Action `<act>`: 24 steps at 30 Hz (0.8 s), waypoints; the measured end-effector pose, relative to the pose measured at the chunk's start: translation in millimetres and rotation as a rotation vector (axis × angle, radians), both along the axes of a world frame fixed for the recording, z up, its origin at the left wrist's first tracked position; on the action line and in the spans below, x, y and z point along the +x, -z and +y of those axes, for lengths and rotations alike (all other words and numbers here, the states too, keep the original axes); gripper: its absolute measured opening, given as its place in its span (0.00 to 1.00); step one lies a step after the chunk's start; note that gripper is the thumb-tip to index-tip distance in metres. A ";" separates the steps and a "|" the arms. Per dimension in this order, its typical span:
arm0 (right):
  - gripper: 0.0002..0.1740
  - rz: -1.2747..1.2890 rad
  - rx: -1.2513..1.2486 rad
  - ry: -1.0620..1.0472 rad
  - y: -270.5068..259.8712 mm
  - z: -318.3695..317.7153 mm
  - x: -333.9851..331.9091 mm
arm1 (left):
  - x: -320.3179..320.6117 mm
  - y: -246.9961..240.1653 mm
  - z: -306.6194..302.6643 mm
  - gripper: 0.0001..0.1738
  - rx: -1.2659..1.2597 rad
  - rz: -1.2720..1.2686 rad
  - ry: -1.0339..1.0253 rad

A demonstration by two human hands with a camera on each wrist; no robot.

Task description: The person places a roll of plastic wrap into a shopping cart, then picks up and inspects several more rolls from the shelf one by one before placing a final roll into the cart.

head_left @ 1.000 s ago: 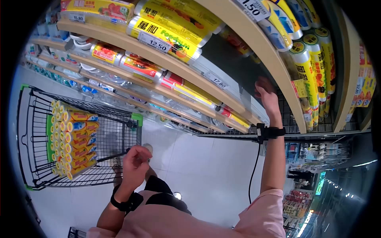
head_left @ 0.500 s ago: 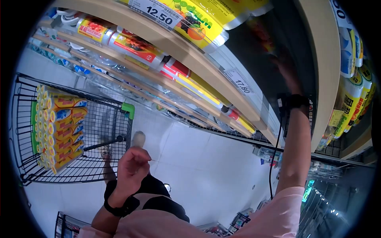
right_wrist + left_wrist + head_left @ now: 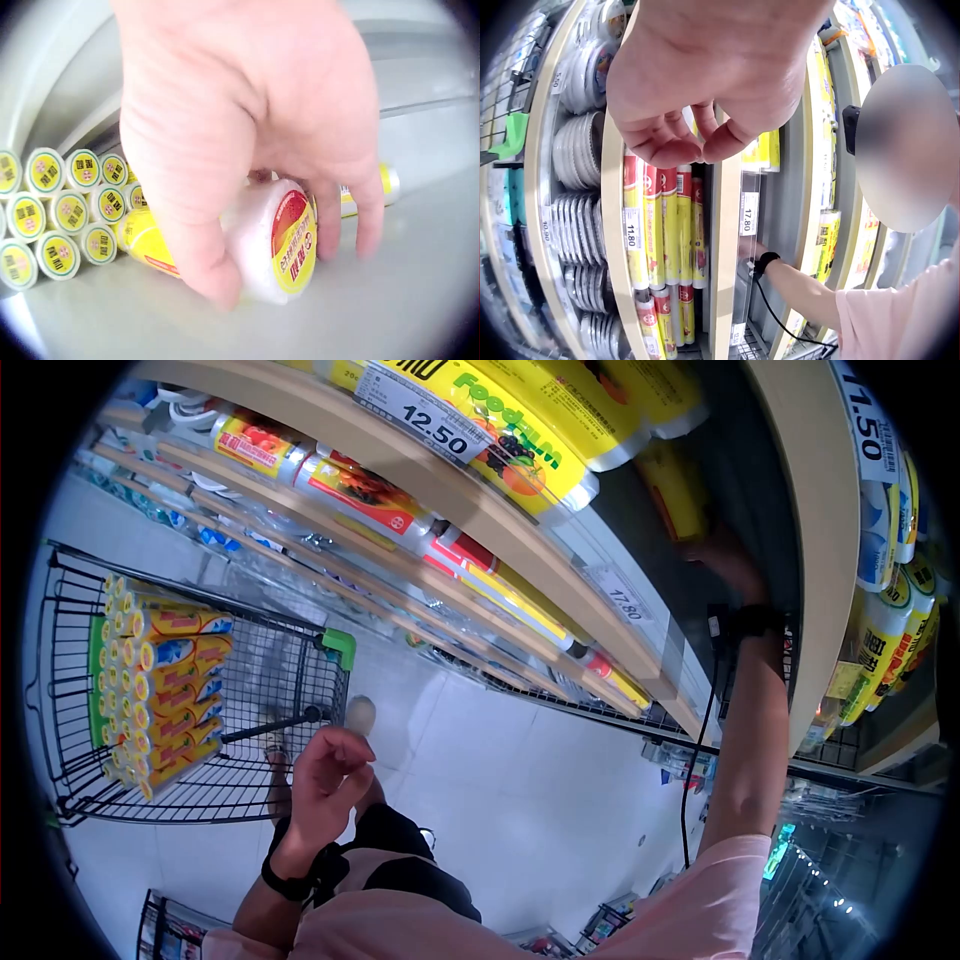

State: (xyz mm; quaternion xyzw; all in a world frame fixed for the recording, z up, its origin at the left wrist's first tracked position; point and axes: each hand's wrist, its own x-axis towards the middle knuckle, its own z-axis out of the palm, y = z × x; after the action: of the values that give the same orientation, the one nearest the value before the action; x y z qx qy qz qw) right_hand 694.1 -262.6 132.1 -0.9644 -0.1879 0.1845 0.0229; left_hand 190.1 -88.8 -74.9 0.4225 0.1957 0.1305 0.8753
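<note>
Inside the shelf, my right hand [image 3: 728,565] reaches in past the 17.80 label. The right wrist view shows this hand [image 3: 255,112] gripping the end of a yellow roll with a white and red end [image 3: 294,244], thumb on one side and fingers on the other. In the head view a yellow roll [image 3: 675,490] lies at the fingertips. My left hand [image 3: 328,785] hangs between the cart and the shelf, holding nothing. Its fingers curl loosely, thumb near the fingertips, in the left wrist view [image 3: 705,82].
A wire cart [image 3: 270,650] with a stack of yellow rolls [image 3: 170,690] stands on the left. Large yellow rolls [image 3: 510,430] lie beside the reaching arm. Stacked rolls [image 3: 60,214] are deeper in the shelf. Shelf edges [image 3: 480,510] flank the arm, and a black cable [image 3: 693,780] hangs from the wrist.
My right hand has gone deeper into the shelf, and a yellow roll now shows at its fingers. The head view has moved closer to the shelf. My left hand stays loosely curled.
</note>
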 end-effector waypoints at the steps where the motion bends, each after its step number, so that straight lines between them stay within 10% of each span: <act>1: 0.48 0.027 -0.032 0.016 -2.3 -3.4 -4.0 | -1.2 -1.6 2.4 0.14 0.009 0.001 0.007; 15: 0.32 -0.312 0.348 0.230 -22.0 -14.7 -154.1 | -32.8 -54.3 29.0 0.14 0.087 -0.090 0.114; 24: 0.27 -0.046 0.993 0.336 -26.8 -27.6 -309.3 | -57.0 -94.3 70.1 0.07 0.186 -0.119 0.243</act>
State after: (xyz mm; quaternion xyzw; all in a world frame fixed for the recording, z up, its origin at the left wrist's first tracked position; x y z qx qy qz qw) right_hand 384.8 -290.2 158.9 -0.8581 -0.0959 0.0459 0.5023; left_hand 133.1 -18.6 19.5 0.5138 0.0780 0.0661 0.8518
